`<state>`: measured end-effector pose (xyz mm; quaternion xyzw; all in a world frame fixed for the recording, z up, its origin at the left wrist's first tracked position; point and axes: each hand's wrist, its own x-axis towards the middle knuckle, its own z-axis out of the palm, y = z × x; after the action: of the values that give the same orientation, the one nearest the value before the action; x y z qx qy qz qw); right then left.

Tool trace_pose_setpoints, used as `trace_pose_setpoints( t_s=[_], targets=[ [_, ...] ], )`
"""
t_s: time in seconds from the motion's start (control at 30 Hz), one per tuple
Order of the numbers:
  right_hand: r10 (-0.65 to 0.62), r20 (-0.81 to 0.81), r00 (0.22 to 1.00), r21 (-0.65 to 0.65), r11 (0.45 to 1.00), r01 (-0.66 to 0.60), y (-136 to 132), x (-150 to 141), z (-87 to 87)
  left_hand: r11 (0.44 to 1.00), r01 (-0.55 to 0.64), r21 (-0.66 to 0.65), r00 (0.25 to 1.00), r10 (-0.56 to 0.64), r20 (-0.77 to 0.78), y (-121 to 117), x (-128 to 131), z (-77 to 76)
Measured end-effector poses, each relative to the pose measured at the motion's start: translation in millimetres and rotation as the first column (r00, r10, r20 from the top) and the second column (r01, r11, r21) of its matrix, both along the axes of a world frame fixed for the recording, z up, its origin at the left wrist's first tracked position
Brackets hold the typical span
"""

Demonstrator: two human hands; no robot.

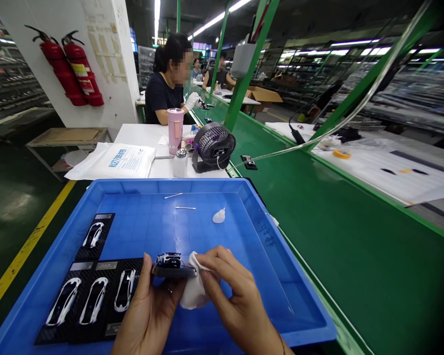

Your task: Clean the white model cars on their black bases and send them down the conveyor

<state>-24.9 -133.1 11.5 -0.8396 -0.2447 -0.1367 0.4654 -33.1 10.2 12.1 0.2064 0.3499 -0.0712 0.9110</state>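
My left hand (148,308) holds a small black base (173,271) with a black-and-white model car (168,260) on top. My right hand (234,293) pinches a white cloth (193,288) against the base's right end. Both hands are low over the blue plastic tray (170,185). Several black cards with white model cars lie in the tray to the left, one (94,236) farther back and the others partly behind my left hand. Beyond my hands lie two cotton swabs (185,207) and a white teardrop-shaped piece (219,216).
A green workbench (355,246) runs along the tray's right side. Ahead stand a white table (133,133), a pink tumbler (175,129), a desk fan (213,146) and a white packet (113,161). A co-worker (166,84) sits beyond them. Yellow floor tape (25,246) lies left.
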Motion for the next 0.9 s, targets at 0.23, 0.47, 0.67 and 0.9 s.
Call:
trace_pose_setpoints(
  t_s=[0.23,0.47,0.67,0.9],
  targets=[
    [-0.234,0.159,0.959,-0.168,0.951,0.260,-29.6,8.2,-7.9,0.931,0.010,0.365,0.995,-0.044,0.084,9.6,-4.3,3.2],
    [-0.063,-0.005,0.998,-0.188,0.980,0.061,-16.5,-9.2,-5.7,0.943,0.011,0.332,0.975,-0.084,0.204,8.0,-9.2,11.6],
    [0.051,-0.030,0.998,-0.134,0.990,-0.055,11.3,-18.7,-11.2,0.912,-0.052,0.407,0.970,-0.051,0.236,5.5,-13.1,7.4],
    [-0.178,-0.122,0.976,-0.017,0.984,0.177,-42.0,-16.3,-12.7,0.952,-0.012,0.306,0.922,-0.108,0.372,-3.9,-13.4,5.9]
  ],
)
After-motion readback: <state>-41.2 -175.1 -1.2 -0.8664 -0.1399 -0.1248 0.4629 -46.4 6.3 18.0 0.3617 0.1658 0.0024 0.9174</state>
